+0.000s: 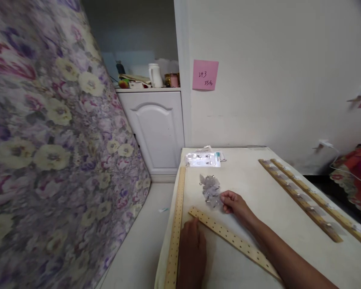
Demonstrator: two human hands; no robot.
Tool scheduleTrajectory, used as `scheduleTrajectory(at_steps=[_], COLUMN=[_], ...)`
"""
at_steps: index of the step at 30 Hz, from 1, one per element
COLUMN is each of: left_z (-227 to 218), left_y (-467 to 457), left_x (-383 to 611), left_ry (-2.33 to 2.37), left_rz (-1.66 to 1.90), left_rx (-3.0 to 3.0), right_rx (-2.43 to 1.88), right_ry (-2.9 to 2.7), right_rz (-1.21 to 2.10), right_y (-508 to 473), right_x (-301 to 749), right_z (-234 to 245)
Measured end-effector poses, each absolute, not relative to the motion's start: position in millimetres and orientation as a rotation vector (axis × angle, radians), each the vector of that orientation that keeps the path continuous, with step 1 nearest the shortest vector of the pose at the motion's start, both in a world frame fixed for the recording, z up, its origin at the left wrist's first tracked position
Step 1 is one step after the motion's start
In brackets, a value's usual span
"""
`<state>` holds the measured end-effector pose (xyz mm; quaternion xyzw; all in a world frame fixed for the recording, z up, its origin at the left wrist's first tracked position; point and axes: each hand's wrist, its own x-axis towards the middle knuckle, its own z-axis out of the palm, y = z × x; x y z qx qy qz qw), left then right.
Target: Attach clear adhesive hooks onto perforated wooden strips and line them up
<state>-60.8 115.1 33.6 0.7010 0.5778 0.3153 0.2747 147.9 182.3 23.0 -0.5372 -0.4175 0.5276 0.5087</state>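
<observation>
A loose pile of small grey translucent pieces with metal bits lies on the white-covered table. At the pile's right edge is my right hand, thumb and fingers pinched together; what is between the fingertips is too small to make out. My left hand rests on the table with fingers reaching forward, fingertips by the far end of a slanted wooden strip with rows of holes. It grips nothing that I can see. Left of that hand, a second perforated strip runs along the table's left edge.
At the right lie two wooden strips fitted with grey tabs and metal pieces. A clear blister pack sits at the table's back. A floral curtain hangs left, beside a white cabinet; a wall stands behind.
</observation>
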Motion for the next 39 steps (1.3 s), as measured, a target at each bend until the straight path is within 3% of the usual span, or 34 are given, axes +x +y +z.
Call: scheduleTrajectory(at_steps=[11, 19, 39], left_z=[22.7, 26.5, 32.4], left_y=[108.0, 101.0, 100.0], left_x=[-59.8, -63.4, -61.7], left_ry=[1.732, 1.692, 1.666], left_rz=[0.694, 0.671, 0.722], left_rx=[1.935, 1.876, 1.861], right_rx=[-1.347, -1.421, -1.499], right_ry=[-1.260, -1.398, -1.476], right_rz=[1.175, 0.982, 0.879], right_y=[199.0, 204.6, 205.2], right_x=[81.3, 79.0, 76.7], right_z=[2.9, -9.8, -4.9])
